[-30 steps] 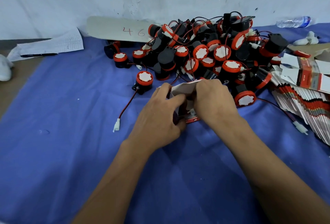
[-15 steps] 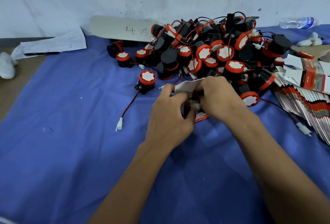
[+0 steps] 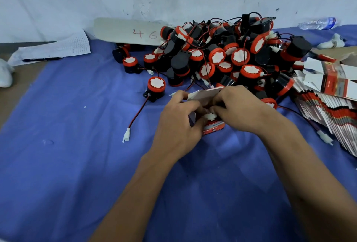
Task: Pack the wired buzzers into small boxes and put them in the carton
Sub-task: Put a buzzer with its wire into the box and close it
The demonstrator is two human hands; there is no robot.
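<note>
A small red and white box [image 3: 213, 128] stands on the blue cloth between both hands, its white flap [image 3: 202, 94] raised. My left hand [image 3: 179, 124] grips the box's left side. My right hand [image 3: 239, 108] curls over its top, fingers pushing a white connector [image 3: 209, 116] into the opening. The buzzer inside is hidden. A large pile of black and red wired buzzers [image 3: 228, 56] lies just behind the hands. One loose buzzer [image 3: 155, 87] sits left of the box, its red wire trailing to a white plug [image 3: 126, 137].
A fanned stack of flat unfolded boxes [image 3: 328, 104] lies at the right. A cardboard strip marked 46 [image 3: 131, 31] leans on the wall. A paper sheet with a pen [image 3: 56, 48] lies at the far left, a water bottle [image 3: 318, 23] at the far right.
The view has shifted slightly. My fingers have worked further into the box opening, and the white connector now shows at the box's mouth.
</note>
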